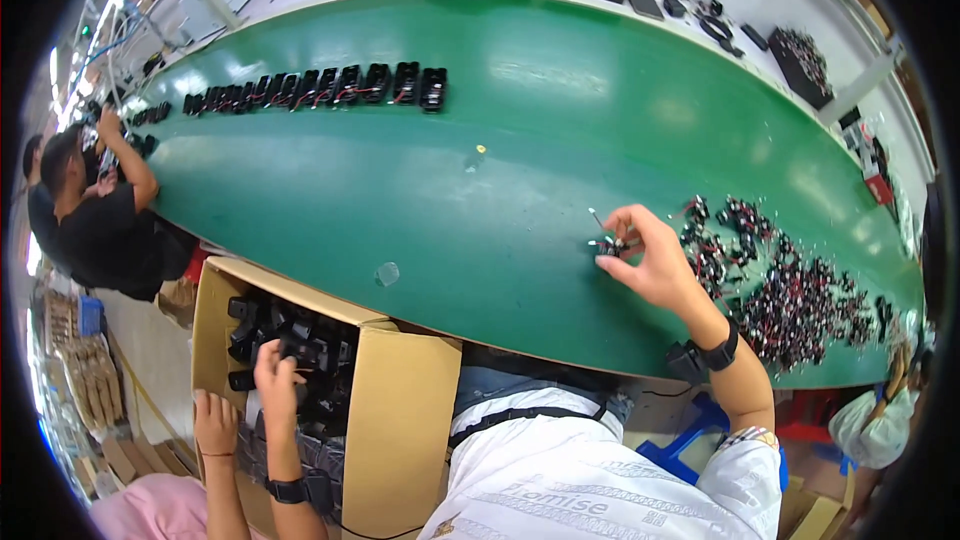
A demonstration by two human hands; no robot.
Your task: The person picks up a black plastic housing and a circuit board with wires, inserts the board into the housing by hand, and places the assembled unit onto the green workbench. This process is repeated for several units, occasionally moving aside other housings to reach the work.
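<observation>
Both grips seen from above, as I operate at a distance. My right grip (pixel 650 255), thumb and fingertips nearly meeting, pinches a small black part with pale protrusions (pixel 607 247) over the smooth green tabletop (pixel 500 230); whether the part touches the surface I cannot tell. My left grip (pixel 277 380), slightly blurred, closes on a black plastic piece (pixel 299 348) within the open brown cardboard box (pixel 405 420), whose walls bound it; a co-worker's hand (pixel 215 425) lies near on the left. Open room extends leftward from my right grip; a heap of small black parts with red wires (pixel 800 305) lies to its right.
</observation>
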